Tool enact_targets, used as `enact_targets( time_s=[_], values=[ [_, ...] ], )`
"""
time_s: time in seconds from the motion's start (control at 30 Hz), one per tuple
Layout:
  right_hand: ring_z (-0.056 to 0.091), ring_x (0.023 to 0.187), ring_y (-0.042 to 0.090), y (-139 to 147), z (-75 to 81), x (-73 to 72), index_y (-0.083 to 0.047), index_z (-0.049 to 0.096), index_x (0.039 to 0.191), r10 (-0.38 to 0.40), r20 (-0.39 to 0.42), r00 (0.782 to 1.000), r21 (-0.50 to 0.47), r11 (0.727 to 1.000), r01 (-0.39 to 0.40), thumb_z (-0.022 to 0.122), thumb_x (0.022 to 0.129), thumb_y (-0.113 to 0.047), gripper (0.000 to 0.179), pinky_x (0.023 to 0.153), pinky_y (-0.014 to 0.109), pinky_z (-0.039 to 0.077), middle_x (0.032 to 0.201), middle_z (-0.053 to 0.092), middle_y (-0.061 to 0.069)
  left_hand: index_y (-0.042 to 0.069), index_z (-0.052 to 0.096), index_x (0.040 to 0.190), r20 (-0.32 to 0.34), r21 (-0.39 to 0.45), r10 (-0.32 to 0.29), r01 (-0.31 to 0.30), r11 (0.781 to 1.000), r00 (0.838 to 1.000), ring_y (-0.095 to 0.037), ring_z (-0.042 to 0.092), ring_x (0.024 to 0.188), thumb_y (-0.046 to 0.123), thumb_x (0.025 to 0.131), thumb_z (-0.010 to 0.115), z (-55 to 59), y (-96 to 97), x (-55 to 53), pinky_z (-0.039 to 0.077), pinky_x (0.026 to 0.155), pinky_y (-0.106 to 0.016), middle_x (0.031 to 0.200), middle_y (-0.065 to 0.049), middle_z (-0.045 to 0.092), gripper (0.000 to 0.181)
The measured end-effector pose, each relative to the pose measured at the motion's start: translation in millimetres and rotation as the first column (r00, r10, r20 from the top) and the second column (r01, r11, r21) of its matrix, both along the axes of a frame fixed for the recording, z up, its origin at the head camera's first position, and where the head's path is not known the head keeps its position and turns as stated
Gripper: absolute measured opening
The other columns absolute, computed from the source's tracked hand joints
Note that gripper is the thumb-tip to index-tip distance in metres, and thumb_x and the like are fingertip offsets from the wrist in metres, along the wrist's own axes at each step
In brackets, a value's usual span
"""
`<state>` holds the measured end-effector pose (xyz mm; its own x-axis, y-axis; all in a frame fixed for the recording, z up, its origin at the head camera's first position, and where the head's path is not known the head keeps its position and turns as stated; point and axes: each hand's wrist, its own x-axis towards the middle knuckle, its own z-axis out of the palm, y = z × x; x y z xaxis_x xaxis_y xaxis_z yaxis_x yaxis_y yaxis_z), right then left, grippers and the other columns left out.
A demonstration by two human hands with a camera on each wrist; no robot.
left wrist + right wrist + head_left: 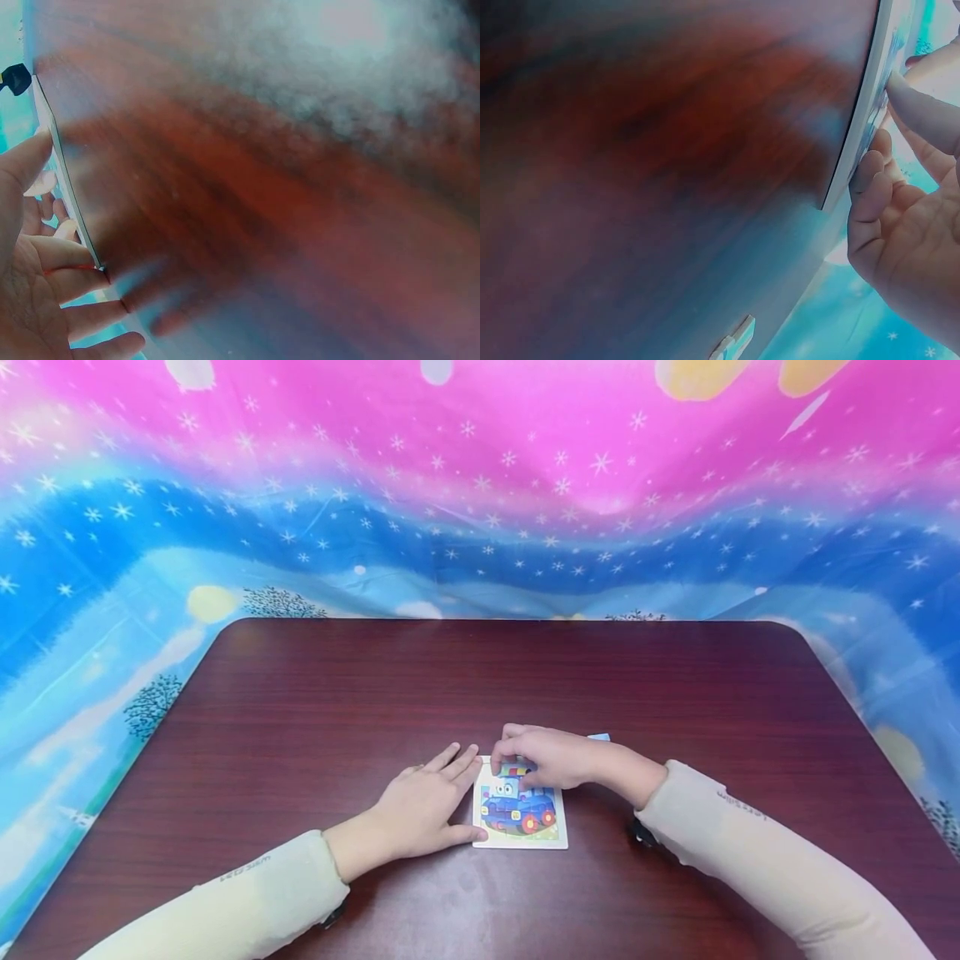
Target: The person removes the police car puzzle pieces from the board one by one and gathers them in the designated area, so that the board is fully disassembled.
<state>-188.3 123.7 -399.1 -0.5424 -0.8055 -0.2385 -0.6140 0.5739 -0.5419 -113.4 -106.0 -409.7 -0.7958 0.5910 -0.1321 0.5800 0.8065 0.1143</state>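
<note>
A small square jigsaw puzzle [517,822] lies on the table in the head view, with a white frame and a smiling blue truck on red wheels. My left hand [423,814] rests at its left side, fingers extended, thumb on the lower left corner and fingertips by the upper left corner. Over the upper part bends my right hand [555,756], finger and thumb curled around a colourful puzzle piece [514,770] at the truck's top. Whether that piece is raised is hidden. In the right wrist view, the right thumb [922,112] and curled fingers touch the puzzle's face.
Light blue loose puzzle pieces [739,341] lie on the table beyond the right wrist, mostly hidden by it in the head view. The dark red wood table [337,693] has rounded far corners. A pink and blue snowflake cloth [480,510] hangs behind it.
</note>
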Motion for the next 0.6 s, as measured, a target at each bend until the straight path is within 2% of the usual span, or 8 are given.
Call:
enact_targets(
  time_s=[0.2,0.43,0.6],
  values=[
    [0.051,0.093,0.014,-0.1,-0.3,1.3,-0.025,0.064,0.109,-0.019,-0.006,1.000,0.009,1.000,0.019,0.076,0.086,-0.008,0.031,0.081,0.027,0.047,0.103,0.053,-0.004,0.011,0.045,0.150,-0.004,0.001,0.008,-0.008,1.000,1.000,-0.027,0.037,0.148,0.072,0.083,0.061,1.5,1.0,-1.7,0.057,0.087,-0.050,0.159,-0.005,0.039,0.092],
    [0.053,0.096,0.013,-0.8,0.9,4.6,-0.025,0.064,0.108,-0.022,-0.031,0.999,0.000,1.000,0.022,0.076,0.087,-0.009,0.030,0.083,0.028,0.049,0.105,0.053,-0.004,0.010,0.045,0.150,-0.006,0.000,0.009,-0.009,1.000,1.000,-0.027,0.038,0.147,0.071,0.083,0.062,3.1,0.6,-1.6,0.058,0.085,-0.049,0.159,-0.005,0.040,0.092],
    [0.055,0.099,0.014,-0.8,3.2,7.2,-0.024,0.063,0.111,-0.033,-0.012,0.999,-0.004,0.999,0.033,0.075,0.087,-0.009,0.030,0.086,0.030,0.050,0.107,0.054,-0.004,0.010,0.044,0.150,0.000,-0.004,0.004,-0.004,1.000,1.000,-0.027,0.037,0.148,0.072,0.083,0.061,1.5,0.8,-1.4,0.058,0.086,-0.047,0.159,-0.005,0.039,0.092]
  ],
)
